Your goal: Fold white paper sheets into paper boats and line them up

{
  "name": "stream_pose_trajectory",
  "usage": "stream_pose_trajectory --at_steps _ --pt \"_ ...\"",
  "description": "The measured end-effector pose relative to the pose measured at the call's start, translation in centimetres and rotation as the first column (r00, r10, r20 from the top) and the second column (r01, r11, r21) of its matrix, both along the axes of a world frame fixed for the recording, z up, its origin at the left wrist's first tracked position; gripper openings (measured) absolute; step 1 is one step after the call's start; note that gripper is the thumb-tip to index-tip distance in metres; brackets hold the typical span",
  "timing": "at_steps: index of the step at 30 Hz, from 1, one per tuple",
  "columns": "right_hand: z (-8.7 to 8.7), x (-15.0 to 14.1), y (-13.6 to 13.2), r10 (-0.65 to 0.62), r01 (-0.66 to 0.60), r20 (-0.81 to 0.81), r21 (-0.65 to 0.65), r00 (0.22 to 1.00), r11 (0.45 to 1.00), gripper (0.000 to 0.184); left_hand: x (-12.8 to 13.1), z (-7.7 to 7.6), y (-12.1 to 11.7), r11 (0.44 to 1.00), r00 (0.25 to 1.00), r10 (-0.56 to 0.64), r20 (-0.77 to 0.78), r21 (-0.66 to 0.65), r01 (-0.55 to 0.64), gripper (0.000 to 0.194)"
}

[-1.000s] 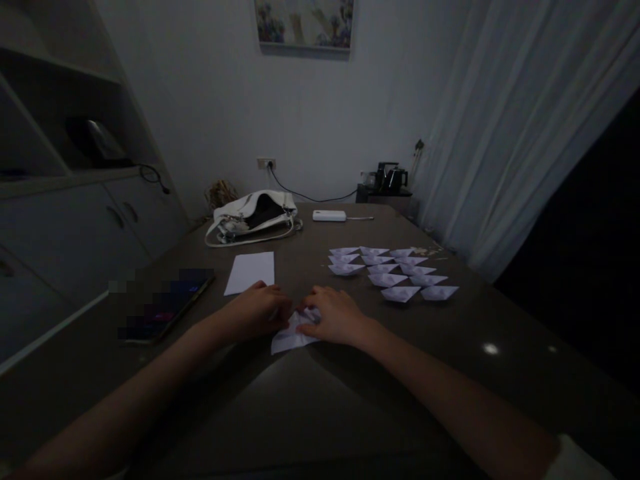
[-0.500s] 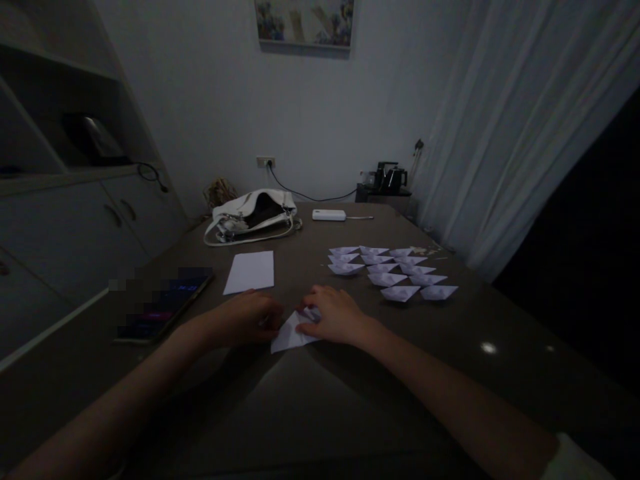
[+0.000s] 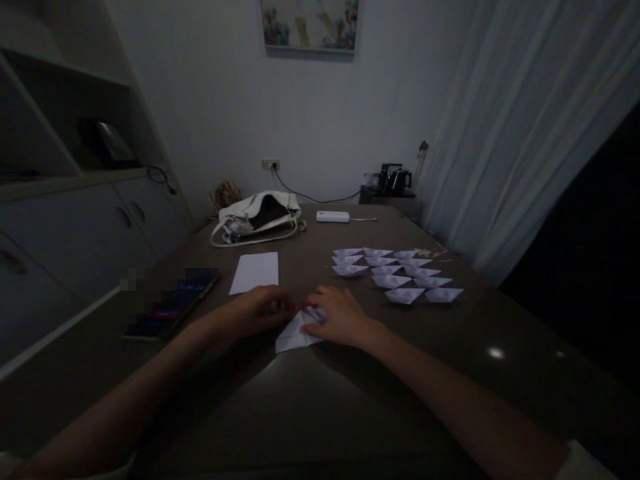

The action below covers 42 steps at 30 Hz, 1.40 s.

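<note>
A partly folded white paper [image 3: 293,335] lies on the dark table [image 3: 320,400] in front of me. My right hand [image 3: 337,317] rests on its right side, fingers curled and pressing it down. My left hand [image 3: 260,310] is at its left edge with fingers bent together at the paper's upper corner. Several finished white paper boats [image 3: 395,273] stand in rows to the right of my hands. A flat white sheet [image 3: 255,272] lies just beyond my left hand.
A phone [image 3: 175,310] with a lit screen lies at the left. At the far end are a white handbag [image 3: 257,217] and a white power bank [image 3: 333,217] with a cable. Cabinets stand along the left, a curtain at the right.
My left hand slid slightly left along the paper's edge and back toward its corner. The right hand stayed pressed on the paper. The view shifted a little.
</note>
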State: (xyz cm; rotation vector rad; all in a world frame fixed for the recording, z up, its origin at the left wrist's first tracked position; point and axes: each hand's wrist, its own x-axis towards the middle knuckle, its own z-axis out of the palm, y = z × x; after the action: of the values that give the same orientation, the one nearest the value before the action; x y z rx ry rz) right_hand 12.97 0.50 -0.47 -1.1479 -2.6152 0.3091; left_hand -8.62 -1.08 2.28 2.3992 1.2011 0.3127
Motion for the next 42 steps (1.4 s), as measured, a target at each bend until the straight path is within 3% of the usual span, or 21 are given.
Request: stream_pose_trajectory --at_steps 4,7,11,17,21,25,30,34,42 --pt "0.3 0.2 0.1 -0.07 0.07 -0.001 0.053 0.998 0.996 0.048 0.5 -1.5 0.5 0.994 0.996 -0.084 -0.013 0.066 0.084 0.022" --pt "0.5 0.5 0.5 -0.186 0.184 0.017 0.059 0.982 0.981 0.041 0.4 -1.8 0.6 0.993 0.996 -0.085 -0.033 0.085 0.088 0.021" --pt "0.3 0.9 1.1 -0.272 0.272 -0.001 -0.06 0.962 0.961 0.03 0.5 -1.4 0.5 0.98 0.99 -0.136 -0.042 0.14 0.14 0.021" --pt "-1.0 0.4 1.6 -0.309 0.278 -0.182 -0.176 0.933 0.944 0.022 0.6 -1.3 0.4 0.959 0.974 -0.22 -0.054 0.172 0.226 0.025" --pt "-1.5 -0.1 1.8 -0.184 0.117 -0.356 -0.199 0.916 0.973 0.011 0.5 -1.5 0.4 0.952 0.97 -0.232 -0.078 0.186 0.243 0.024" --pt "-1.0 -0.2 1.6 -0.07 -0.015 -0.439 -0.187 0.896 0.982 0.005 0.5 -1.6 0.5 0.953 0.971 -0.229 -0.069 0.186 0.238 0.024" --pt "-0.4 0.2 1.4 0.132 -0.2 -0.405 -0.13 0.905 0.971 0.01 0.4 -1.6 0.5 0.96 0.975 -0.217 -0.054 0.17 0.223 0.021" --pt "-0.5 0.5 1.5 0.244 -0.273 -0.316 -0.048 0.917 0.961 0.012 0.3 -1.6 0.6 0.962 0.977 -0.203 -0.067 0.172 0.211 0.021" --pt "-0.4 0.7 1.4 0.311 -0.323 -0.202 -0.028 0.929 0.946 0.012 0.3 -1.6 0.8 0.966 0.984 -0.159 -0.082 0.194 0.172 0.018"
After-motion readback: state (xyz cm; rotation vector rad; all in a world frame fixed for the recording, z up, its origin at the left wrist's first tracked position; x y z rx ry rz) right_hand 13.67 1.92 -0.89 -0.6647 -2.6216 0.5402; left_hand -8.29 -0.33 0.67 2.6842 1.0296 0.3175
